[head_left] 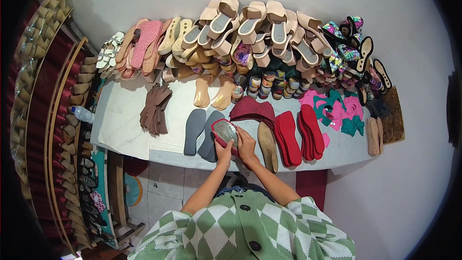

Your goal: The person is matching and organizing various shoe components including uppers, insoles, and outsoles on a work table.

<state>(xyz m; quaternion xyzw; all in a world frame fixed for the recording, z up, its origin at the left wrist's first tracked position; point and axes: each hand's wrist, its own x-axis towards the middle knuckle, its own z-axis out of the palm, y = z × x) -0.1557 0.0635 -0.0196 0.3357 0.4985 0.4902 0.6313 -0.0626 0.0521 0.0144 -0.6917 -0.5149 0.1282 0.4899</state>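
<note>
Both hands hold a shoe last (pixel 224 131) above the near edge of the table; its face looks shiny grey and red material runs round its rim. My left hand (pixel 224 152) wraps its near end from the left. The fingers of my right hand (pixel 246 144) close on its right side. Grey soles (pixel 195 132) lie just left of the hands. A pile of dark red cut pieces (pixel 252 110) sits behind them. To the right are a worn brown sole-shaped piece (pixel 267 147) and stacks of red soles (pixel 288 139).
Heaped sandals (pixel 250 21) line the back of the table (pixel 127 110). Brown strips (pixel 156 110) lie at left, pink and green scraps (pixel 337 108) at right. A shelf of shoe lasts (pixel 72 139) and a water bottle (pixel 83 114) stand left. A wall (pixel 399 43) closes the right.
</note>
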